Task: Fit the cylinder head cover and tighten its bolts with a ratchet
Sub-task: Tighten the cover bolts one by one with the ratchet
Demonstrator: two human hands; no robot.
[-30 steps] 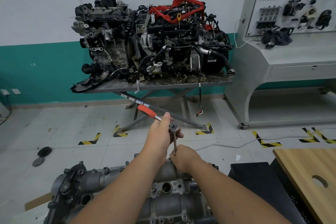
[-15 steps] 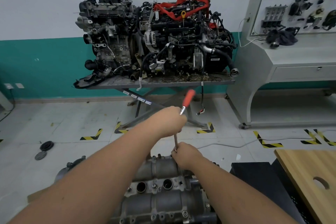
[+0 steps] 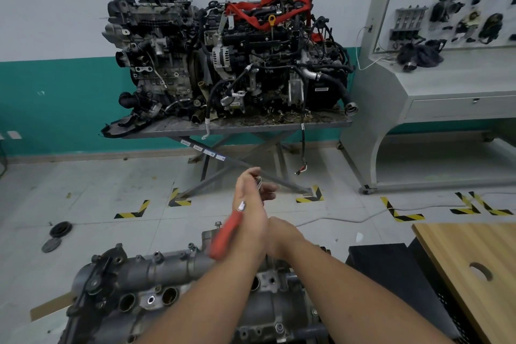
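The cover (image 3: pixel 156 274) sits on the engine at the bottom of the view, grey cast metal with round wells along its near side and bolt bosses along its edges, so it appears already fitted; the step in hand, by my reading, is tightening its bolts.

Both forearms reach out over it toward its far edge. The left hand (image 3: pixel 252 204) is raised above the cover with its palm turned right, and the ratchet (image 3: pixel 227 232) runs through it: the red handle slants down and left below the palm (blurred, so it is probably mid-swing), a bit of bright shank shows at the heel of the hand, and a bit of bright metal at the fingertips may be the head. The thumb and fingers look loosely curled about the tool near its head rather than clamped on the handle; how firm that hold is I cannot tell.

The right hand (image 3: pixel 282 237) is lower, just behind the left wrist and touching it, knuckles up over the far rim of the cover. It seems to be curled round something below the ratchet head, likely an extension or socket, but that part is hidden, so what it holds cannot be told.

The bolt itself is out of sight behind the hands. The next move calls for keeping the drive upright and seated on the bolt with the lower hand while the upper one swings the handle back for another stroke.
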